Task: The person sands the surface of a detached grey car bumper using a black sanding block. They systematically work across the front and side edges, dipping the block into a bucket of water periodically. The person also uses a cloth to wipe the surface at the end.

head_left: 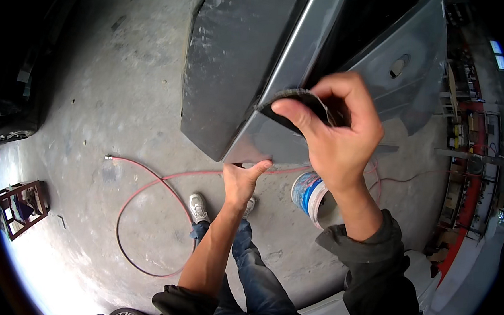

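A large grey car body panel [228, 65] fills the upper middle, crossed by a narrow raised strip with a glossy edge. My left hand [240, 182] grips the panel's lower edge, its thumb resting along the edge and its other fingers mostly hidden underneath. Higher and to the right, my right hand [344, 134] is curled around a dark, thin, curved pad [291, 121], thumb on top, holding it on or just over the strip. Whether the pad touches the metal is hard to tell.
A red hose [125, 197] loops over the concrete floor [102, 81]. A white-and-blue bucket [304, 191] stands below the panel. Dark vehicle bodywork [21, 100] is at far left, near a small wooden frame [22, 207]. Cluttered shelving [458, 185] lines the right side.
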A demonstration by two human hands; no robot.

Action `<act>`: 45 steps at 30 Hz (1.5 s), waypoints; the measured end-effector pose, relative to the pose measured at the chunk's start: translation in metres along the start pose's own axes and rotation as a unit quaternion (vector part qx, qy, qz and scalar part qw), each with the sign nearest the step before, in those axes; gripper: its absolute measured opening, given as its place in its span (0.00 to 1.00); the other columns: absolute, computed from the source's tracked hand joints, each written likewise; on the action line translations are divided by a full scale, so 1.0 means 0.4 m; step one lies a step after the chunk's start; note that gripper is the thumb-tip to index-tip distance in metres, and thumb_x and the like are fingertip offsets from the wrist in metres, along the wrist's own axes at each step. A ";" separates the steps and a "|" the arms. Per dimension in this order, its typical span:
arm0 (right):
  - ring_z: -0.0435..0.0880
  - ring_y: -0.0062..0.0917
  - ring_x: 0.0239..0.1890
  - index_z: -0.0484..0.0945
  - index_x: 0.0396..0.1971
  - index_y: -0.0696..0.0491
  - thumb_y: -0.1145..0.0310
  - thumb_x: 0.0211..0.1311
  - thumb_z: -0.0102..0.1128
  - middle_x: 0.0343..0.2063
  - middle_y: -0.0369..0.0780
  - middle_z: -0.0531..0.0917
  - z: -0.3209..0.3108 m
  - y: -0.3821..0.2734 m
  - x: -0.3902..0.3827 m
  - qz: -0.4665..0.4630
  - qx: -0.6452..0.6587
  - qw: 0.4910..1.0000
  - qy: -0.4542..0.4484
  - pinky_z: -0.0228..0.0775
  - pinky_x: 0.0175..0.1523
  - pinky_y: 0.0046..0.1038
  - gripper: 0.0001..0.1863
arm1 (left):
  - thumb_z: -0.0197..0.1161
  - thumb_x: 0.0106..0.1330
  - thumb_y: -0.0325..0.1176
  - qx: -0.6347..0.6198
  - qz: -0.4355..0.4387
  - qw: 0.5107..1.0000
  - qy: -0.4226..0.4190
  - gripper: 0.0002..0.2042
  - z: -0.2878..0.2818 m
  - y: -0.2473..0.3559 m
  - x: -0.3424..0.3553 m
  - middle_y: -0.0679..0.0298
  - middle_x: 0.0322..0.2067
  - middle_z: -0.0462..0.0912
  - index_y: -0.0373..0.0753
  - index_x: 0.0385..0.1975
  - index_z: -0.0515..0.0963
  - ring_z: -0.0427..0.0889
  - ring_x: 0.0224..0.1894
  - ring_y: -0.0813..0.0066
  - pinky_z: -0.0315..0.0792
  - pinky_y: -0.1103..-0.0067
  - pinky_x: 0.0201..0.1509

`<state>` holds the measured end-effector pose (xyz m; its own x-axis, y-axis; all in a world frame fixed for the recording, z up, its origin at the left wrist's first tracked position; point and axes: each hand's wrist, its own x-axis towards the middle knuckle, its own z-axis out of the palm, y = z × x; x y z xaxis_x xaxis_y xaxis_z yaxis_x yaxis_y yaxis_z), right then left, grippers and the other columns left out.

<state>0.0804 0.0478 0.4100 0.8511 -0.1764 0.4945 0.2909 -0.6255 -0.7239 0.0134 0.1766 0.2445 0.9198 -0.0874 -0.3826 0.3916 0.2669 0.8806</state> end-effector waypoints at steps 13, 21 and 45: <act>0.75 0.18 0.23 0.76 0.27 0.55 0.63 0.44 0.85 0.23 0.33 0.78 0.010 0.047 -0.045 -0.023 0.014 0.999 0.037 0.69 0.28 0.21 0.22 | 0.84 0.48 0.46 0.004 0.037 0.999 0.018 0.28 0.012 -0.003 0.005 0.59 0.38 0.87 0.28 0.39 0.82 0.82 0.41 0.68 0.74 0.73 0.51; 0.75 0.21 0.23 0.76 0.26 0.56 0.65 0.42 0.85 0.23 0.34 0.76 0.022 0.015 -0.027 -0.004 -0.013 0.999 0.036 0.68 0.29 0.24 0.22 | 0.84 0.48 0.43 -0.004 0.037 0.999 0.016 0.24 0.014 0.012 0.000 0.60 0.36 0.87 0.29 0.35 0.83 0.82 0.41 0.70 0.75 0.74 0.50; 0.74 0.20 0.20 0.78 0.22 0.55 0.75 0.45 0.81 0.20 0.34 0.77 0.017 -0.069 -0.023 -0.050 -0.136 0.989 -0.038 0.63 0.24 0.23 0.15 | 0.86 0.44 0.43 0.004 0.026 0.999 0.023 0.31 0.007 -0.029 0.008 0.52 0.40 0.87 0.25 0.40 0.81 0.83 0.46 0.62 0.73 0.69 0.57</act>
<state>0.0675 0.0718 0.4219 0.8569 -0.0526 0.5128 0.2563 -0.8196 -0.5124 0.0120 0.1707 0.2339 0.9366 -0.0294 -0.3491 0.3443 0.2616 0.9017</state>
